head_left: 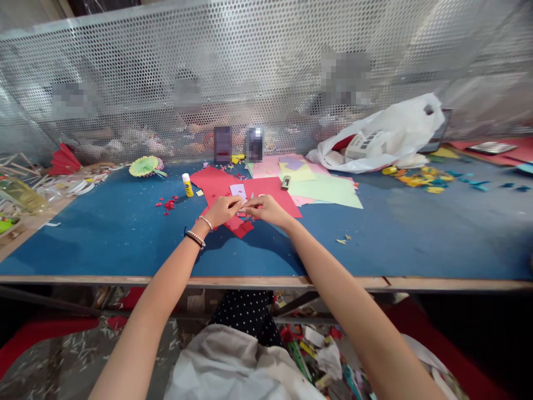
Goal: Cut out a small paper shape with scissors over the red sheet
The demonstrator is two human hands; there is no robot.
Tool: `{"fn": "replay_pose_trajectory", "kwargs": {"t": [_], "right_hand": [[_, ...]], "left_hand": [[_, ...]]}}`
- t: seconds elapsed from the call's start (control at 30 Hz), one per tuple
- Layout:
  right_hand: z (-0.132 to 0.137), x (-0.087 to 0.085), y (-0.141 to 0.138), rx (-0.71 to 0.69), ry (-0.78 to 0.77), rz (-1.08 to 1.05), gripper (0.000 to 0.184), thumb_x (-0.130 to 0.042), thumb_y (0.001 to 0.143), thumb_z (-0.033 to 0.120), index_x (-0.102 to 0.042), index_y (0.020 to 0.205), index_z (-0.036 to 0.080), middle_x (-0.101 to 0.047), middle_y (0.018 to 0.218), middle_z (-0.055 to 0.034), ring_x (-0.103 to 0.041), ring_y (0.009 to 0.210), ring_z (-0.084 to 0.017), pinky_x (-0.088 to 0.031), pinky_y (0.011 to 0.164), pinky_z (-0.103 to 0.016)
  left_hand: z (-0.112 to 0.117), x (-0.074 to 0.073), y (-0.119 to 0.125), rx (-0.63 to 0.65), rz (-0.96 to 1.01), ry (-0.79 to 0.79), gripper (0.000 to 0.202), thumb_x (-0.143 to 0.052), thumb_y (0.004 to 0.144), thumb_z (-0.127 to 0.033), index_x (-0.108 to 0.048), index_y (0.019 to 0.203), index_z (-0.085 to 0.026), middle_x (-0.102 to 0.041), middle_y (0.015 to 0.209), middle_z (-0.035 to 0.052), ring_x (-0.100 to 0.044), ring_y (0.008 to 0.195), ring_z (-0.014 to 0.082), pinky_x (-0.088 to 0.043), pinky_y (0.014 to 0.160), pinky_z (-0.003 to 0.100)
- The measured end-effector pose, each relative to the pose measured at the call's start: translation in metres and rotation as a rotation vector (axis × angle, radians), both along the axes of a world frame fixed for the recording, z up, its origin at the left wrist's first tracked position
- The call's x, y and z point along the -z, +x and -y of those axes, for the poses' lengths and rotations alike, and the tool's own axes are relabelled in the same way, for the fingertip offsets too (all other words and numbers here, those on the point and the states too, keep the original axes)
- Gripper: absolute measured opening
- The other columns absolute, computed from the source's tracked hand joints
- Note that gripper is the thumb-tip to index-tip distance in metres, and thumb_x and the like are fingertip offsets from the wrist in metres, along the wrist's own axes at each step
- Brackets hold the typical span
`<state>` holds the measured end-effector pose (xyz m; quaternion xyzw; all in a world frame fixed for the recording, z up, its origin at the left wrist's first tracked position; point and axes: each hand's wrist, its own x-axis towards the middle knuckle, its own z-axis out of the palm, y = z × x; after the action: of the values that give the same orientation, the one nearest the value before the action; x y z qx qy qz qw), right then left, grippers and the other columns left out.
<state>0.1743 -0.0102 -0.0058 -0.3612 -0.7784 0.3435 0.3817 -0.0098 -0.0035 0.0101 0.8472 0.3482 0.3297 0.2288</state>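
Observation:
My left hand (224, 211), with bracelets at its wrist, and my right hand (267, 210) meet over red paper sheets (268, 190). Both have their fingers pinched together, fingertips almost touching. What they hold is small and mostly hidden; a thin pointed tip shows above the right fingers, too small to name. Just beyond the left fingers lies a small lilac paper piece (238, 191). A yellow glue stick (187, 185) with a white cap stands upright to the left. Red paper scraps (169, 204) lie beside it.
Pastel paper sheets (328, 190) lie to the right, with a small dark-and-pale object (285, 182) near them. Behind are a white plastic bag (378, 141) and two phones (222, 144) against the perforated metal screen (266, 72). A pleated green paper fan (144, 166) lies left.

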Motion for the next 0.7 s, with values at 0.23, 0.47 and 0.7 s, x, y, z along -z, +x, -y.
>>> {"fn": "replay_pose_trajectory", "kwargs": {"t": [0.23, 0.47, 0.7], "right_hand": [[-0.006, -0.002, 0.003, 0.263, -0.006, -0.085, 0.056, -0.036, 0.088, 0.060, -0.062, 0.064, 0.017, -0.064, 0.065, -0.0056, -0.057, 0.063, -0.017, -0.043, 0.065, -0.028], [-0.017, 0.020, 0.002, 0.777, 0.134, 0.484, 0.047, -0.049, 0.085, 0.051, -0.059, 0.114, 0.015, -0.055, 0.118, -0.0175, -0.043, 0.113, -0.033, -0.034, 0.092, -0.044], [-0.012, 0.024, -0.004, 0.747, 0.060, 0.733, 0.054, -0.051, 0.082, 0.053, -0.058, 0.120, 0.015, -0.052, 0.123, -0.0186, -0.041, 0.113, -0.036, -0.031, 0.091, -0.049]], "left_hand": [[-0.005, 0.003, -0.002, -0.075, 0.022, 0.080, 0.037, -0.042, 0.087, -0.036, -0.042, 0.055, -0.018, -0.039, 0.051, -0.0030, -0.033, 0.052, 0.0103, -0.023, 0.053, 0.025], [-0.005, 0.007, -0.001, -0.240, -0.084, 0.210, 0.035, -0.041, 0.090, -0.036, -0.053, 0.063, -0.019, -0.047, 0.053, -0.0001, -0.039, 0.051, 0.0127, -0.022, 0.054, 0.025], [-0.005, 0.010, -0.001, -0.386, -0.102, 0.295, 0.035, -0.045, 0.090, -0.041, -0.068, 0.074, -0.020, -0.062, 0.065, 0.0046, -0.052, 0.062, 0.0155, -0.030, 0.059, 0.024]]}}
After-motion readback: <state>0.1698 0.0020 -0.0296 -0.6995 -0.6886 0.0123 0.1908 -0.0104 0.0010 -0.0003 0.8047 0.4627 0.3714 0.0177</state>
